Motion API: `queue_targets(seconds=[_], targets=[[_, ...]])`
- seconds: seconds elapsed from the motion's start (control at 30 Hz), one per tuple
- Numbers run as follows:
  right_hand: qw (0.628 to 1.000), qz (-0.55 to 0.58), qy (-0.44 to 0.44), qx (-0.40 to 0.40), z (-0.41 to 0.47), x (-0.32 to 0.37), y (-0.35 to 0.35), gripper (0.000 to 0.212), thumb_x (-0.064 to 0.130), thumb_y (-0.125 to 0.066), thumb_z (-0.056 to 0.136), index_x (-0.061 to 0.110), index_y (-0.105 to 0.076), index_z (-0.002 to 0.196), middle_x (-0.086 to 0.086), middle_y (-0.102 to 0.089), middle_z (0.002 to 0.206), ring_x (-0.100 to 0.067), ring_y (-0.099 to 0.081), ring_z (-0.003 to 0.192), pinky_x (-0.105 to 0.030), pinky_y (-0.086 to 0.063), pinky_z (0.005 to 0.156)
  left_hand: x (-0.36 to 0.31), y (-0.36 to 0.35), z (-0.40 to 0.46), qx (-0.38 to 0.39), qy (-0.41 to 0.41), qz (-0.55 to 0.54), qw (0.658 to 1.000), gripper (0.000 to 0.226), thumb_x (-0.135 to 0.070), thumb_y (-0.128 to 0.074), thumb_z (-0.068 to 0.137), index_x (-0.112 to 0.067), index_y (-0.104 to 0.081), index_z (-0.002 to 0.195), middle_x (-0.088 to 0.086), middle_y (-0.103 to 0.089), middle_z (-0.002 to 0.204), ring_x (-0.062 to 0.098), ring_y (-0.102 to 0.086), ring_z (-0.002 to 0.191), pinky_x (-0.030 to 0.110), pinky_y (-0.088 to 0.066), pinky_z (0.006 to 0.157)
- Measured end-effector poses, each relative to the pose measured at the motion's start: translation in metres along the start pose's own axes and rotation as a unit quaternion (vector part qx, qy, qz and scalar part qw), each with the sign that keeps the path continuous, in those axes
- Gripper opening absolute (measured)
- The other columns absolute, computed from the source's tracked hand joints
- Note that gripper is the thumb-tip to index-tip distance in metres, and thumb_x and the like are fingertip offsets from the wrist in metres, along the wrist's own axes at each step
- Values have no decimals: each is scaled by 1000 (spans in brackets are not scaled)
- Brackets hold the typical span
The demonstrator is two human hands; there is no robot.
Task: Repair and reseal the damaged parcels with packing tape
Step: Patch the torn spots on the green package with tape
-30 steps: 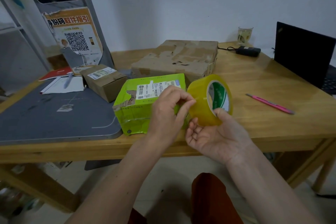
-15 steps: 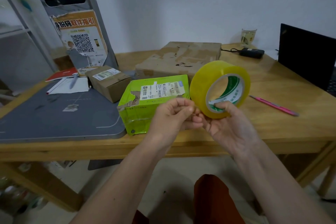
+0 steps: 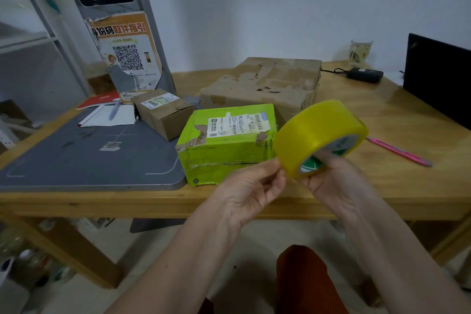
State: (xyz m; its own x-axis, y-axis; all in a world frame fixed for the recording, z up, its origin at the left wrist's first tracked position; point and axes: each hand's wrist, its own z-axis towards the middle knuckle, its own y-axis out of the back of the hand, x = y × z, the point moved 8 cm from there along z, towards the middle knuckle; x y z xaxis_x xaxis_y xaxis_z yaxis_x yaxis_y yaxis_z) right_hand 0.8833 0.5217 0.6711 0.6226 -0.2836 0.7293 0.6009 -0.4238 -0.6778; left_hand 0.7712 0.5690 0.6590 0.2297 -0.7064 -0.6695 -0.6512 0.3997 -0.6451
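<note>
My right hand (image 3: 339, 181) grips a yellow roll of packing tape (image 3: 318, 135) through its green-printed core, held above the table's front edge. My left hand (image 3: 252, 188) pinches at the roll's lower left rim with thumb and fingertips. Just behind the hands lies a green parcel (image 3: 226, 145) with a white label and torn corners. A small brown box (image 3: 163, 112) sits to its left. A large battered cardboard box (image 3: 265, 84) stands behind them.
A grey scale mat (image 3: 84, 160) covers the wooden table (image 3: 407, 186) on the left, with a notebook and pen (image 3: 112, 115) at its back. A pink utility knife (image 3: 400, 151) lies right. A laptop (image 3: 438, 84), charger and glass stand at the far right.
The roll has been turned so its yellow outer face points at me and has shifted right. My left hand went from picking at the roll's face to pinching its lower rim.
</note>
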Motion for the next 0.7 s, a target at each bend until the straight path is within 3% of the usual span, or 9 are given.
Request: queue_targets(seconds=[0.1, 0.17, 0.37, 0.5, 0.6, 0.7], targets=[[998, -64, 26, -3, 2, 3, 4, 40, 6, -65, 64, 4, -63, 103, -16, -70, 94, -26, -70, 81, -40, -60, 62, -3, 12, 5, -57, -30, 47, 997, 12, 6, -59, 88, -2, -63, 80, 11, -65, 67, 13, -61, 52, 21, -53, 45], [995, -94, 38, -7, 2, 5, 6, 27, -3, -60, 70, 4, -64, 96, -15, -71, 87, -28, -69, 78, -43, -58, 64, -8, 18, 5, -93, -68, 95, 989, 18, 8, -57, 89, -3, -62, 76, 11, -64, 67, 14, -60, 53, 21, -52, 46], [994, -92, 43, -31, 13, 9, 14, 17, 1, -55, 87, 9, -62, 102, -8, -73, 89, -23, -72, 79, -44, -58, 64, -26, 11, -8, -98, -178, 143, 969, 17, 5, -55, 94, 0, -62, 79, 6, -56, 57, 10, -52, 48, 19, -50, 50], [991, -114, 58, -41, 21, 20, 25, 19, -2, -50, 92, 11, -62, 99, -6, -74, 85, -23, -72, 79, -42, -59, 58, -35, 19, -14, -109, -209, 144, 961, 21, 5, -55, 93, -2, -62, 75, 2, -55, 53, 11, -51, 50, 19, -50, 51], [984, -149, 72, -70, 25, 29, 39, 21, -4, -52, 91, 10, -64, 100, -9, -72, 92, -27, -70, 87, -50, -58, 68, -40, 26, -19, -122, -224, 137, 957, 19, 4, -54, 94, -2, -62, 77, 1, -54, 52, 10, -52, 51, 19, -50, 52], [965, -193, 101, -148, 26, 48, 67, 22, -3, -57, 90, 4, -62, 110, -14, -68, 102, -36, -65, 101, -58, -51, 85, -59, 33, -26, -125, -261, 130, 948, 21, 4, -52, 94, -2, -61, 76, 1, -51, 53, 8, -51, 50, 19, -52, 56]])
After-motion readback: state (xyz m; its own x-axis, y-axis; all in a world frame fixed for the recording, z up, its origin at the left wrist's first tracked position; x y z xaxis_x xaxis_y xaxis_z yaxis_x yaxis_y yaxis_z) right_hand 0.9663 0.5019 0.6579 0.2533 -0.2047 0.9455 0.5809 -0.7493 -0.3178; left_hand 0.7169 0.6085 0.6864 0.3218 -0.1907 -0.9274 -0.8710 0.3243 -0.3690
